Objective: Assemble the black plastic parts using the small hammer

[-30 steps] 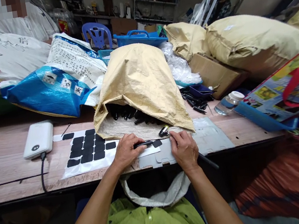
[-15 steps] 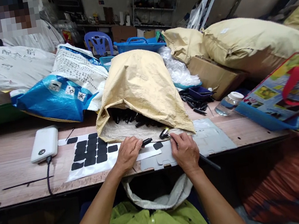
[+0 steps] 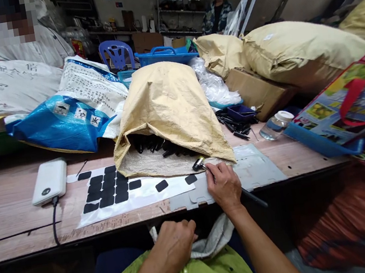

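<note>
My right hand [image 3: 225,185] grips a small hammer [image 3: 199,164], its head by the mouth of a tan sack [image 3: 169,97] and its dark handle sticking out below the wrist. My left hand [image 3: 177,243] is over the lap, below the table edge, beside a white sack rim [image 3: 216,242]. Its fingers are curled, and what they hold, if anything, is hidden. Black pen-like pieces [image 3: 151,144] lie inside the tan sack. On the table, a white sheet [image 3: 146,194] carries rounded black squares [image 3: 109,185], next to a grey board [image 3: 257,171].
A white power bank [image 3: 50,180] with a cable lies at the left. Behind are a blue and white sack [image 3: 59,123], a carton [image 3: 254,88] and more black pieces [image 3: 236,123]. At the right stand a jar [image 3: 276,125] and a colourful bag [image 3: 346,101]. Two people are in the background.
My left hand has moved down from the table to the lap, and the black piece it held no longer shows. A second person has appeared by the shelves. The hammer remains in my right hand.
</note>
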Available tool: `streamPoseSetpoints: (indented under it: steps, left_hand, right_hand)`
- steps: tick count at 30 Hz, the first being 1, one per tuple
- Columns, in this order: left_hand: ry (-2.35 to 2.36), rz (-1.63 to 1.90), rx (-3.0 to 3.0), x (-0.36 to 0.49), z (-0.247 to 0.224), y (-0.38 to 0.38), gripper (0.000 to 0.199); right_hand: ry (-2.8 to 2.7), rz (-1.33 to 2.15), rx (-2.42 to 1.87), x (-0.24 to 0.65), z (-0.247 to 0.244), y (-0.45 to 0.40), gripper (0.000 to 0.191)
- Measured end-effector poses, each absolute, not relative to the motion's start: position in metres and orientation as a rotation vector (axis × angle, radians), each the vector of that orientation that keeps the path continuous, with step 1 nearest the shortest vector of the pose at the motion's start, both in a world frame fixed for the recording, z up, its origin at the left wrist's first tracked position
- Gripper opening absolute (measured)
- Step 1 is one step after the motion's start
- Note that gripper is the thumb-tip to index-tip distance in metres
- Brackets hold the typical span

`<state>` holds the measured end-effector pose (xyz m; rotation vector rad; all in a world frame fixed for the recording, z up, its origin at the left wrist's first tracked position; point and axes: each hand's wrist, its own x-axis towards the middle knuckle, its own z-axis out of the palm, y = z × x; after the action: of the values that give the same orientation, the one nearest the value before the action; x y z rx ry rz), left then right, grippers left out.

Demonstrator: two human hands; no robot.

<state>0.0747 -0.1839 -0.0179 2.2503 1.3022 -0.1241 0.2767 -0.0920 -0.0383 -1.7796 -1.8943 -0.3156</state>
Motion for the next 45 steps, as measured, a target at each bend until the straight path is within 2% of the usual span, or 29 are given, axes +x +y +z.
streamPoseSetpoints:
  steps: [5,8,12,15,17,20,24,26,30,37,40,45]
  left_hand:
    - [1.443,-0.275,2.1,0.081,-0.051,-0.182,0.025]
    - [1.492,-0.281,2.04,0.075,-0.055,-0.18,0.028]
    - [1.267,-0.194,2.05,0.067,-0.029,-0.176,0.028]
    - [1.0,0.026,1.967,0.059,0.003,-0.154,0.03]
    - [0.994,0.199,1.867,0.052,0.018,-0.126,0.034]
    - [1.501,0.529,1.827,0.04,0.023,-0.069,0.041]
    - [2.295,0.777,1.689,0.026,0.011,0.004,0.069]
    - [2.44,0.794,1.618,0.022,0.006,0.032,0.077]
    - [2.439,0.886,1.445,0.022,0.004,0.071,0.086]
    - [2.386,1.071,1.577,0.022,-0.01,0.09,0.079]
    - [2.292,0.994,1.626,0.017,-0.011,0.094,0.077]
    - [2.212,0.903,1.689,0.024,-0.006,0.084,0.059]
  right_hand:
    - [-1.899,-0.309,-1.771,0.278,-0.039,-0.092,0.027]
    - [-1.896,-0.312,-1.769,0.278,-0.039,-0.092,0.027]
    - [-1.896,-0.316,-1.774,0.277,-0.038,-0.092,0.027]
    - [-1.9,-0.318,-1.777,0.277,-0.038,-0.092,0.027]
    - [-1.905,-0.32,-1.774,0.277,-0.038,-0.092,0.027]
    - [-1.904,-0.326,-1.767,0.277,-0.037,-0.092,0.027]
    - [-1.908,-0.326,-1.763,0.277,-0.035,-0.093,0.027]
    - [-1.916,-0.323,-1.769,0.277,-0.035,-0.093,0.027]
    - [-1.918,-0.322,-1.77,0.277,-0.034,-0.093,0.026]
    - [-1.926,-0.333,-1.773,0.277,-0.033,-0.093,0.025]
    - [-1.934,-0.327,-1.772,0.277,-0.033,-0.092,0.025]
    - [-1.924,-0.329,-1.797,0.276,-0.034,-0.091,0.025]
